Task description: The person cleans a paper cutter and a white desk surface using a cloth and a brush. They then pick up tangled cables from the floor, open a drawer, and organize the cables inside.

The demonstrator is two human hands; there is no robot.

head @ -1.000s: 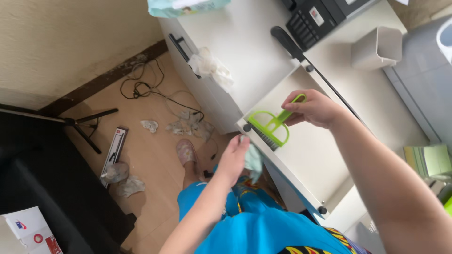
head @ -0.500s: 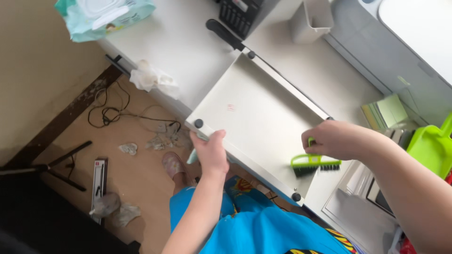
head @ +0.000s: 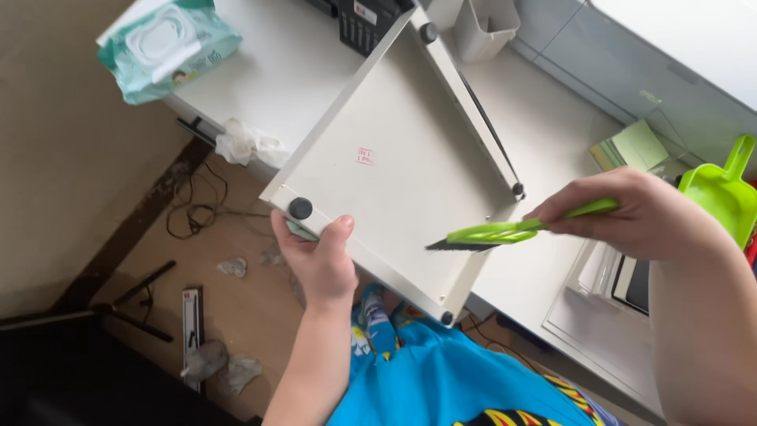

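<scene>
The white drawer (head: 410, 158) is being steadied at its near edge by the left hand (head: 319, 260), closed on it. The green brush (head: 505, 231) is being gripped by the right hand (head: 631, 221), bristles over the near-right corner. No debris is being seen; only that corner is appearing left.

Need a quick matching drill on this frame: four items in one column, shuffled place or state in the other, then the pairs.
Items:
1. hand brush
2. white drawer
3. wipes pack
4. green dustpan

Places or states:
A. lying on the desk's far left corner
B. held in the right hand
C. resting at the right, beyond the right hand
D. front edge gripped by the left hand

Pairs: 1-B, 2-D, 3-A, 4-C
</scene>
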